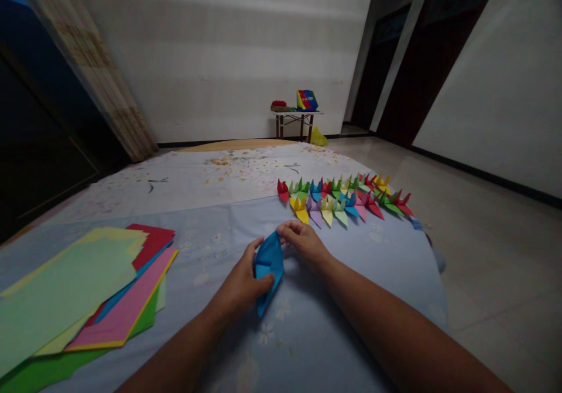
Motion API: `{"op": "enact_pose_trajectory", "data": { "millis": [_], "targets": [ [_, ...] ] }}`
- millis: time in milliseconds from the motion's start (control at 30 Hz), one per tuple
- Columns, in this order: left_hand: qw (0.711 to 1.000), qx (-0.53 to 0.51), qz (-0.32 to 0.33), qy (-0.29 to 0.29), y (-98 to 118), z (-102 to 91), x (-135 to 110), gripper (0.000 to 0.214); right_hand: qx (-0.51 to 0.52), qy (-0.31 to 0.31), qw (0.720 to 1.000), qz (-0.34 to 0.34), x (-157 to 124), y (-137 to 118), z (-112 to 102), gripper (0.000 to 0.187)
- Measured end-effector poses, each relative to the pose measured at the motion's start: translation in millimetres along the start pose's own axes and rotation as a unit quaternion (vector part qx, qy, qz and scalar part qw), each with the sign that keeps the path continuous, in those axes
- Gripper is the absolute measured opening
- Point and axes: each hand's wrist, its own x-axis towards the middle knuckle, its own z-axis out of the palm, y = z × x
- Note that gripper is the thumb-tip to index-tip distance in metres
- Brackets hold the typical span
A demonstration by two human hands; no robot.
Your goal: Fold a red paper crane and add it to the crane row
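A piece of blue origami paper (271, 260), folded into a long pointed diamond, is held above the blue flowered cloth. My left hand (246, 282) grips its lower left side, thumb across the front and fingers behind. Pinched at the upper right edge near the top point is my right hand (302, 241), its thumb and forefinger closed on the paper. Beyond my hands stand rows of folded paper cranes (327, 210) in red, yellow, green, blue, purple and pink.
To the left lies a stack of coloured paper sheets (79, 282), fanned unevenly. The round table has a floral cloth (184, 176) at its far side. Farther back, a small table (296, 113) by the wall carries a colourful box (307, 100) and a red item (278, 103).
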Motion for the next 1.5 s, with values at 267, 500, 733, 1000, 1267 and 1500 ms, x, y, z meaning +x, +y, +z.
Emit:
{"op": "enact_pose_trajectory", "data": {
  "millis": [267, 500, 733, 1000, 1267, 1500],
  "targets": [
    [0.999, -0.022, -0.006, 0.041, 0.7, -2.2, 3.2, 0.069, -0.047, -0.145, 0.988, 0.020, -2.9, 11.8, -2.3, 0.035],
    [0.999, -0.005, 0.015, 0.051, -3.3, -2.7, 5.3, 0.069, -0.164, -0.120, 0.978, -0.037, -1.2, 17.9, -2.4, 0.019],
    [0.967, -0.250, -0.032, 0.028, -0.3, -7.2, 9.3, 0.043, -0.243, -0.084, 0.962, -0.090, -1.6, 13.9, -6.0, 0.014],
    [0.978, -0.205, -0.032, 0.021, -5.5, -12.3, 12.8, 0.044, -0.235, -0.078, 0.964, -0.094, 1.7, 18.4, -8.2, 0.017],
    [0.999, -0.038, 0.002, 0.014, -5.6, -17.3, 12.6, 0.031, -0.285, -0.087, 0.950, -0.091, 1.2, 17.9, -7.5, 0.017],
    [0.992, 0.084, 0.085, 0.048, -16.2, -14.1, 11.8, 0.029, -0.348, -0.094, 0.927, -0.099, 0.6, 18.4, -2.1, 0.011]
  ]
}}
